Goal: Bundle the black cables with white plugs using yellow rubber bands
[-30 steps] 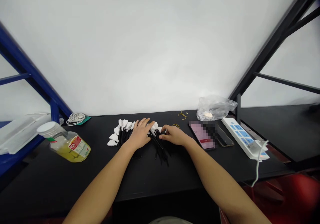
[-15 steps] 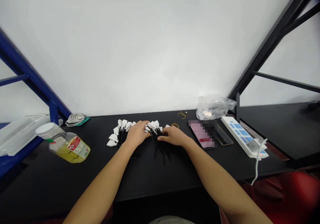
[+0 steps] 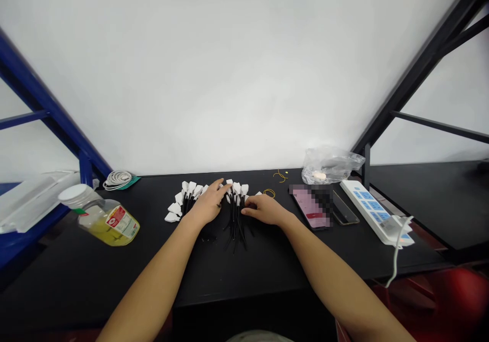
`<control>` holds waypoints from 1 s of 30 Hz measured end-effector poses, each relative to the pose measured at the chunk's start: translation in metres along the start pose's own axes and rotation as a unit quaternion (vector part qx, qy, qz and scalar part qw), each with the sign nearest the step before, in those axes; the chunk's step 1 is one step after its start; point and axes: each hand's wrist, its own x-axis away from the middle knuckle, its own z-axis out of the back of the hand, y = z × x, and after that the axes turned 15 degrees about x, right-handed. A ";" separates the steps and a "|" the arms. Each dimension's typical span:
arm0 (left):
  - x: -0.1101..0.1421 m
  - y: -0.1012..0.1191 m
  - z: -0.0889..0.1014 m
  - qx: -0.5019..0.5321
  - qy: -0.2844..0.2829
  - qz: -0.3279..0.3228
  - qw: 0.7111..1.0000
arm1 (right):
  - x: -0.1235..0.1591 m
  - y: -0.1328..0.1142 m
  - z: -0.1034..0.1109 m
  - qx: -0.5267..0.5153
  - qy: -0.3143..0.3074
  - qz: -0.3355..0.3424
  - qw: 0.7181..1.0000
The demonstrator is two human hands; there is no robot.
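A bundle of thin black cords with white tag-like ends (image 3: pixel 237 189) lies on the black table, its white ends toward the wall. My left hand (image 3: pixel 209 203) is at its left side, fingers apart, with the fingertips touching or just beside the white ends. On the right, my right hand (image 3: pixel 265 209) has its fingers curved and its thumb apart from them, at the bundle's edge. To the left of my left hand is a fanned group of similar white-ended cords (image 3: pixel 187 191), partly hidden by that hand. One white end (image 3: pixel 259 193) shows behind my right hand.
Yellow rubber bands (image 3: pixel 269 193) lie behind my right hand. Further right are a phone (image 3: pixel 307 207), a second dark phone (image 3: pixel 345 208), a clear plastic bag (image 3: pixel 332 163) and a white power strip (image 3: pixel 369 207). On the left are a plastic jar (image 3: pixel 110 222) and a coiled white cable (image 3: pixel 117 180).
My left hand has loosened and shifted a little left, its fingers spreading. The middle cords now lie straighter and closer together, with their white ends pointing away from me.
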 end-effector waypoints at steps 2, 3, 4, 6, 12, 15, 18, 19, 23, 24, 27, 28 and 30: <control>0.000 0.002 0.003 -0.035 0.015 0.048 0.998 | -0.001 0.001 0.000 0.011 0.001 -0.010 1.000; 0.000 0.002 0.004 -0.046 0.015 0.073 0.996 | -0.001 0.002 -0.001 0.020 -0.001 -0.014 1.000; -0.001 0.002 0.005 -0.053 0.010 0.095 0.994 | -0.001 0.002 -0.002 0.029 -0.004 -0.017 0.999; -0.002 0.002 0.004 -0.045 -0.009 0.110 0.993 | -0.002 0.002 -0.004 0.044 -0.014 -0.019 0.999; -0.004 0.009 0.001 0.045 -0.003 0.107 0.993 | -0.003 -0.001 -0.007 0.042 0.007 0.021 0.999; -0.004 0.016 -0.002 0.090 -0.004 0.121 0.989 | -0.001 -0.001 -0.007 0.021 0.025 0.038 0.999; -0.003 0.021 -0.010 0.095 -0.017 0.112 0.989 | -0.001 -0.001 -0.010 0.020 0.028 0.042 0.999; -0.003 0.022 -0.013 0.089 -0.021 0.106 0.990 | -0.001 -0.001 -0.011 0.023 0.028 0.037 0.999; -0.005 0.025 -0.022 0.080 -0.022 0.111 0.990 | -0.001 -0.001 -0.014 0.029 0.029 0.019 0.999; -0.006 0.025 -0.023 0.083 -0.015 0.118 0.989 | -0.001 -0.001 -0.014 0.026 0.032 0.019 0.999; -0.009 0.024 -0.025 0.119 0.015 0.139 0.983 | -0.002 0.000 -0.013 0.019 0.045 0.013 0.999; -0.010 0.023 -0.026 0.136 0.026 0.142 0.980 | -0.002 0.001 -0.013 0.019 0.049 0.005 0.999; -0.012 0.019 -0.029 0.176 0.048 0.140 0.973 | -0.003 0.002 -0.012 0.017 0.053 -0.013 0.998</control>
